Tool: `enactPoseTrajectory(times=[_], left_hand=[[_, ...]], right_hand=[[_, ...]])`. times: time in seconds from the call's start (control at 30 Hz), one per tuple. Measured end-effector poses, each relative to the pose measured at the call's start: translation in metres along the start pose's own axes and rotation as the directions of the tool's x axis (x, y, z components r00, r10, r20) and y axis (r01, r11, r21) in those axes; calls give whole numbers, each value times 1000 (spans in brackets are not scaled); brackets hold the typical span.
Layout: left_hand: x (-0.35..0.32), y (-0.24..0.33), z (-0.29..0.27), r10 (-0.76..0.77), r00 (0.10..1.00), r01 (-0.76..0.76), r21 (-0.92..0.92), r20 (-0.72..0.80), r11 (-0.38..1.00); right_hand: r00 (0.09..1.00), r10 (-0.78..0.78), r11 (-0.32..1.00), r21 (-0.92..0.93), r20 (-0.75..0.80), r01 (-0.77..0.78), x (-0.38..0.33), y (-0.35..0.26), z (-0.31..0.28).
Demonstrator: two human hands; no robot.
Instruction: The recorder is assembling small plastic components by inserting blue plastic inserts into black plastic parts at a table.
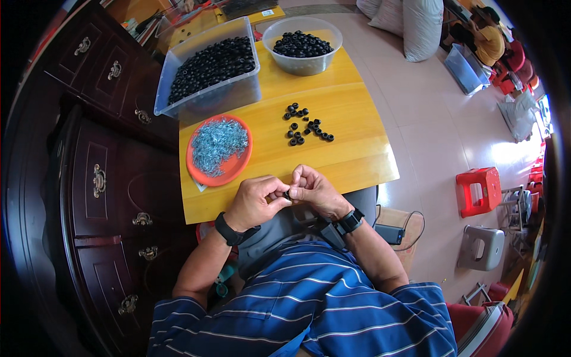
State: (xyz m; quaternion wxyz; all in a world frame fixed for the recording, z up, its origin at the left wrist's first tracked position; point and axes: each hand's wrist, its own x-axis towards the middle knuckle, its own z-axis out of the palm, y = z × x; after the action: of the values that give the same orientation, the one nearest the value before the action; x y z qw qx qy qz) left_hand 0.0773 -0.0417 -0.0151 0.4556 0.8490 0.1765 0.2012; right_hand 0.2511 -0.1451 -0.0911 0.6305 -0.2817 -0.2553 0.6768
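My left hand (260,201) and my right hand (317,193) meet at the near edge of the yellow table (345,160). Between their fingertips they pinch a small black ring-like part (287,194), mostly covered by the fingers. Several loose black parts of the same look (316,129) lie scattered on the table beyond my hands. To the left is an orange-red plate (249,153) heaped with small clear bluish pieces (219,143), too fine to make out singly. Each wrist wears a black band.
A clear plastic bin (208,98) and a round translucent bowl (306,64), both full of black parts, stand at the table's far side. Dark wooden drawers (98,178) line the left. On the floor at right are a red stool (479,190), a grey stool (480,247) and white sacks (422,30). People sit farther off.
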Motion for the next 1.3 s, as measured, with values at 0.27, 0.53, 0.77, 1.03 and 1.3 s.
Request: enactPoseTrajectory(times=[0.27,0.53,0.77,1.03,1.3], left_hand=[[-5,2,0,-124,992,123,-53,-17,991],[-3,10,3,-39,998,42,55,-47,998],[-1,7,7,11,998,-7,75,-58,997],[1,3,11,81,992,-69,120,-96,990],[8,3,11,113,991,-108,65,-75,992]], right_hand=[[1000,19,999,-44,14,-18,3,-1,0],[1000,5,1000,18,5,-5,1,-1,-1],[1000,-9,998,61,11,8,1,-2,0],[999,-32,999,27,-2,32,3,1,-2],[1000,-30,989,145,-8,31,1,-4,2]])
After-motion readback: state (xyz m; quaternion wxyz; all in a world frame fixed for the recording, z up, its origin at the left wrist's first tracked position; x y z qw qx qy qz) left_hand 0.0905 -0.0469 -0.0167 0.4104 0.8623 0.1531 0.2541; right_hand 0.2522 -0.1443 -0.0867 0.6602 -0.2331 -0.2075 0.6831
